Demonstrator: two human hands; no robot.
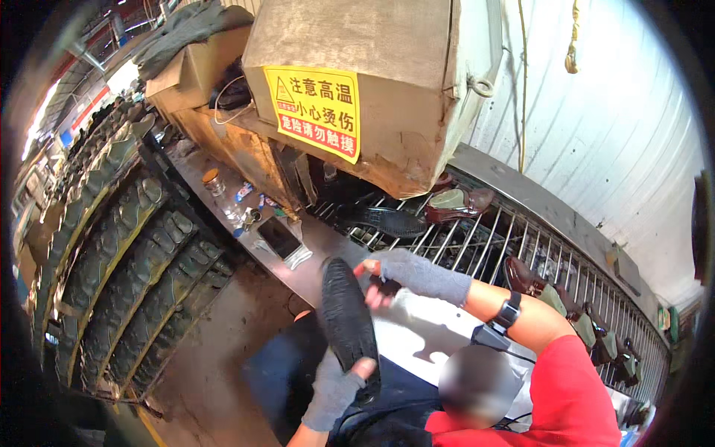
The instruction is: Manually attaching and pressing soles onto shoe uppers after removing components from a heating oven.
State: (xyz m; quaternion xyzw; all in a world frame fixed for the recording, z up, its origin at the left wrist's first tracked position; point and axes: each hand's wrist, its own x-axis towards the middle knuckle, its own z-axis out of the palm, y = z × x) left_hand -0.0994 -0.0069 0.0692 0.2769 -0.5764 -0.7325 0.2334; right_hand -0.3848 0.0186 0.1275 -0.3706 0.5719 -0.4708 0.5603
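Note:
A long black shoe sole [347,316] is held up in front of me, its ridged underside in view. Whether an upper is attached behind it is hidden. My left hand [339,387], in a grey fingerless glove, grips its lower end with the thumb across the edge. By the upper right edge of the sole, my right hand [381,279] wears a similar glove and has its fingers closed around a small dark thing that I cannot make out. A dark watch sits on my right wrist.
A conveyor of metal rollers [532,246] runs along the right, carrying a black shoe [383,221] and brown shoes [458,203]. Above it hangs a box-like metal hood [387,67] with a yellow warning label. A phone [278,237] lies on the metal ledge; a loaded shoe rack [141,261] stands left.

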